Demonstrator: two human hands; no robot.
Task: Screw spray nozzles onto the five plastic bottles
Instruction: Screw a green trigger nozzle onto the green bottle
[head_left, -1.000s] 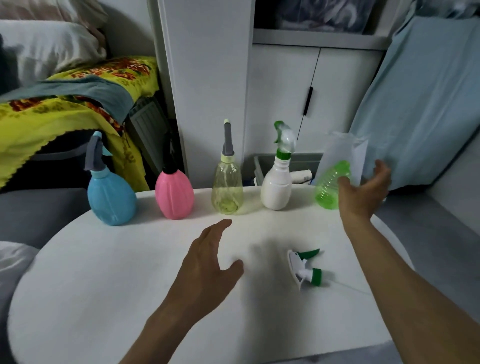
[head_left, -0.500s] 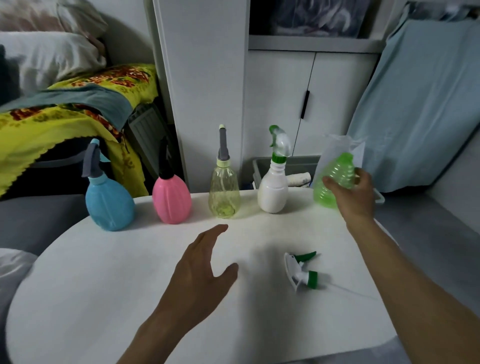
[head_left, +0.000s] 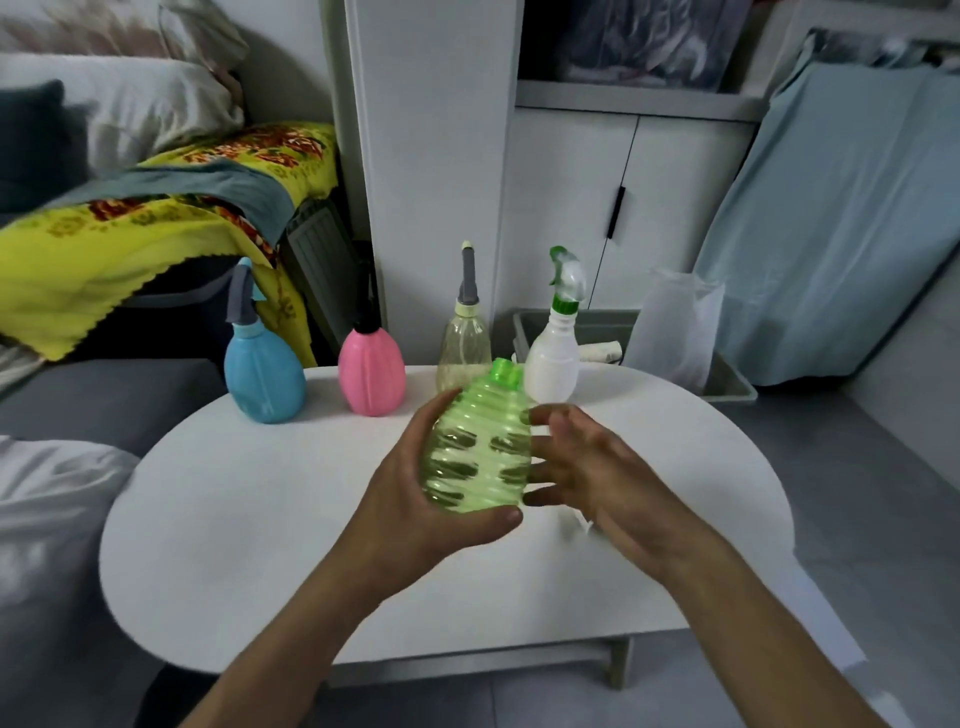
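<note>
A ribbed green bottle (head_left: 478, 457) with no nozzle on its open neck is held above the middle of the white table (head_left: 249, 545). My left hand (head_left: 415, 504) wraps it from the left and below. My right hand (head_left: 597, 467) is just to its right, fingers spread, fingertips at the bottle's side. Along the table's back edge stand a blue bottle (head_left: 265, 374), a pink bottle (head_left: 371, 371), a clear yellowish bottle (head_left: 462, 348) and a white bottle (head_left: 553, 358), each with a nozzle on. The loose green-and-white nozzle is mostly hidden under my right hand.
A grey bin (head_left: 730, 387) with a white plastic bag (head_left: 670, 327) sits behind the table on the right, before a white cabinet (head_left: 566, 218). A bed with a yellow blanket (head_left: 130, 228) and a grey seat (head_left: 104, 400) lie to the left.
My right hand brought the green bottle from the back right to the table's middle. My left hand rose and closed on it; my right hand's fingers have opened beside it.
</note>
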